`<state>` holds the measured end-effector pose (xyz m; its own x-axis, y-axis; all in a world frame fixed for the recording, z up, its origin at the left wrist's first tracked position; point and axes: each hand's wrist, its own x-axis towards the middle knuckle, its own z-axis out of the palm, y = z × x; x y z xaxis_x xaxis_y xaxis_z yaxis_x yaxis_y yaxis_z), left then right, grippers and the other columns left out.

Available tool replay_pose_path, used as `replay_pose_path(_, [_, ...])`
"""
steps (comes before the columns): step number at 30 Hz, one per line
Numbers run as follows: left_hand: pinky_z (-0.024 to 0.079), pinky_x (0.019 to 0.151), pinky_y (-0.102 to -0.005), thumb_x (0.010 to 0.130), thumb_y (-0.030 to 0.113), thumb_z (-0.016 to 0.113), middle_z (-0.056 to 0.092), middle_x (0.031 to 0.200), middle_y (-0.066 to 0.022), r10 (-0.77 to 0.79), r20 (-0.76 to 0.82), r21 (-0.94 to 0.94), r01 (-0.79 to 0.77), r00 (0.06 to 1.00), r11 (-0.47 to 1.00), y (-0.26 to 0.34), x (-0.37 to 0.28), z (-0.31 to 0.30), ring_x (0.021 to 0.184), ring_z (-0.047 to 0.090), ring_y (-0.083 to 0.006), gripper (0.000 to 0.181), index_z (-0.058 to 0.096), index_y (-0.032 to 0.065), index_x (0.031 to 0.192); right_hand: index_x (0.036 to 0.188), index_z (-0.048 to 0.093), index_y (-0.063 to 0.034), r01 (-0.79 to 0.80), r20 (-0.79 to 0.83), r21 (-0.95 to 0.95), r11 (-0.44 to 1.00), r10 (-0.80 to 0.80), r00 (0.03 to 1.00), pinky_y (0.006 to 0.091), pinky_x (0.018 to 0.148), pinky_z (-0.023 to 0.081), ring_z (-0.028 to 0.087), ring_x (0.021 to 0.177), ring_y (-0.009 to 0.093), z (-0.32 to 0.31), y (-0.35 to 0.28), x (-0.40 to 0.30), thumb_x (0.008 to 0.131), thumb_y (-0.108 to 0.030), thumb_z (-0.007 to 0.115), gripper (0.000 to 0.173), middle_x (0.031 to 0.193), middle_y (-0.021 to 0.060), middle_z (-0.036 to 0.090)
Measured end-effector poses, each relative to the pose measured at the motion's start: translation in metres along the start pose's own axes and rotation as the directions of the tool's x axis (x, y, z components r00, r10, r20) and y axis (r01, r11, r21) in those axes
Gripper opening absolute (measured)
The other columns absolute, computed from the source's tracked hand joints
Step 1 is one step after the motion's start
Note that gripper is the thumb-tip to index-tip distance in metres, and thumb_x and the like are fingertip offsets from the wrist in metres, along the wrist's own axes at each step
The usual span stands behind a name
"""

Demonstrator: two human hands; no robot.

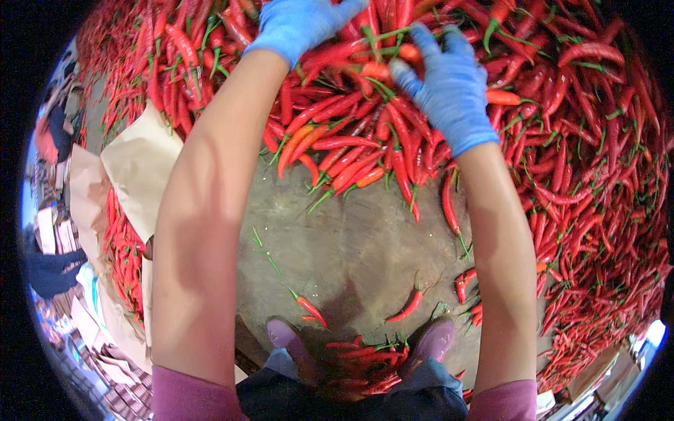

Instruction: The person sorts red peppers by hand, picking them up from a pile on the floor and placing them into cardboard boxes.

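Observation:
Both my hands wear blue gloves and reach over a large heap of red chili peppers with green stems. Motion blur softens my left hand at the top edge. Its thumb points right, and most of its fingers are cut off by the frame. My right hand is over the heap with thumb and fingers spread. An orange-red chili lies between its thumb and forefinger, not visibly gripped. Below the hands, chilies spill in a loose fan onto the grey floor.
An open cardboard box holding chilies stands at the left, one flap raised. More chilies bank up along the right. Single chilies and more chilies lie around my purple shoes.

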<state>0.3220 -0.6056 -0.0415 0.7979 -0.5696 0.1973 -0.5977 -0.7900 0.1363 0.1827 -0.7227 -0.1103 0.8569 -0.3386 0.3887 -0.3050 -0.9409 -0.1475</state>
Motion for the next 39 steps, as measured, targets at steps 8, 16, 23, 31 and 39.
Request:
replay_pose_path(8, [0.035,0.095,-0.0403,0.074,0.049,0.055,0.047,0.121,-0.0177,0.385,0.249,-0.015,-0.394,0.889,0.919,0.01,-0.091,0.029,0.113,0.042,-0.0322,0.068,0.04,0.0056,0.124,0.118,0.048,-0.0099,-0.02,0.415,0.018,1.0,0.011,0.91,0.0484,0.088,0.038,0.042,0.11,0.037,0.016,-0.018,-0.134,0.065,-0.049,0.062,0.067,0.129,0.0185,0.035])
replay_pose_path(16, [0.029,0.1,-0.0371,0.08,0.033,0.056,0.042,0.125,-0.016,0.515,0.272,-0.345,-0.417,0.813,0.841,-0.042,-0.246,0.062,0.118,0.038,-0.0282,0.054,0.042,0.0028,0.123,0.12,0.047,-0.0093,-0.029,0.649,0.378,0.925,-0.242,0.721,0.0382,0.09,0.039,0.048,0.107,0.03,-0.047,0.003,-0.176,0.078,-0.04,0.057,0.052,0.125,0.0161,0.043])
replay_pose_path(23, [0.041,0.087,-0.0298,0.079,0.018,0.06,0.051,0.107,-0.0106,0.373,0.371,-0.611,-0.079,0.851,0.788,-0.086,-0.31,0.019,0.101,0.05,-0.0171,0.039,0.048,0.0031,0.113,0.109,0.052,-0.0091,-0.332,0.497,0.315,0.889,0.143,0.856,0.0392,0.083,0.044,0.054,0.092,0.036,-0.068,0.1,-0.287,0.079,-0.036,0.055,0.04,0.113,0.0187,0.05])
replay_pose_path(31, [0.044,0.08,-0.0434,0.076,0.015,0.052,0.044,0.113,-0.0233,0.271,0.671,-0.331,-0.048,0.691,0.942,-0.079,-0.466,0.036,0.096,0.051,-0.0376,0.044,0.043,0.0069,0.118,0.098,0.056,-0.0118,-0.337,0.741,0.245,0.909,0.048,0.67,0.0414,0.08,0.044,0.053,0.089,0.035,-0.067,-0.019,-0.35,0.074,-0.028,0.059,0.029,0.099,0.0155,0.051])
replay_pose_path(39, [0.049,0.064,-0.0433,0.076,0.011,0.047,0.049,0.103,-0.0269,0.598,0.734,-0.544,-0.248,0.323,0.802,0.033,-0.52,0.036,0.072,0.058,-0.0387,0.033,0.046,0.0046,0.108,0.094,0.052,-0.0079,-0.051,0.83,0.272,0.961,-0.208,0.518,0.0441,0.07,0.048,0.057,0.082,0.036,-0.081,-0.063,-0.398,0.074,-0.024,0.056,0.026,0.092,0.0191,0.055])
